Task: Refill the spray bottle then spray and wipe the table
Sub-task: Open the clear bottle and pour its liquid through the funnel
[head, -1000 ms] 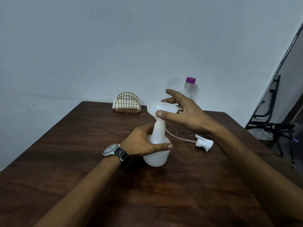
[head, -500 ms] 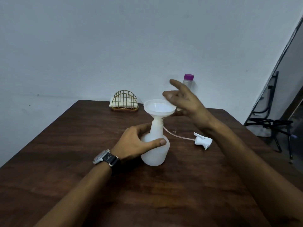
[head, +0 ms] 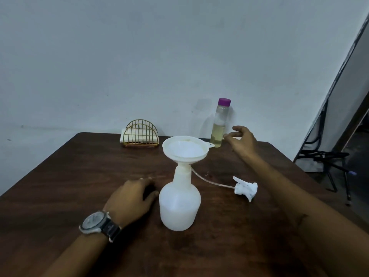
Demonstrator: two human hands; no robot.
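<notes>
Spray bottle (head: 179, 206), white, upright near the middle of the tabletop (head: 60, 186), funnel (head: 185, 149) seated in its neck, gripped by neither hand. Left hand (head: 129, 200), watch (head: 97, 221) on its wrist, lies flat and relaxed on the wood just left of it; right hand (head: 242, 141), fingers loosely curled and empty, hovers just beside the purple-capped refill bottle (head: 217, 134) at the far edge. Trigger head (head: 244, 187) with tube (head: 207, 180) lies to the right; wire napkin holder (head: 140, 135) at the far edge, left.
</notes>
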